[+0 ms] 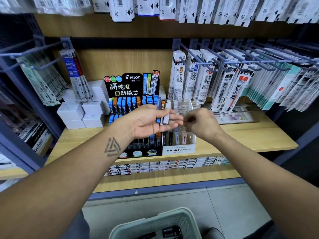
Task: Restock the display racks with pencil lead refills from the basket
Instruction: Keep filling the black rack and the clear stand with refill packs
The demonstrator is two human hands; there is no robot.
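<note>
My left hand is raised palm-up in front of the black Pilot lead rack and holds several lead refill cases, blue, orange and white, against its fingers. My right hand hovers just right of them above the white Mono rack, its fingertips pinched together; the frame is blurred there and I cannot tell whether they grip a case. The pale green basket sits on the floor at the bottom edge with dark refill cases inside.
White boxes are stacked left of the Pilot rack on the wooden shelf. Packets of pen refills hang from hooks to the right and left. A lower shelf holds rows of small boxes.
</note>
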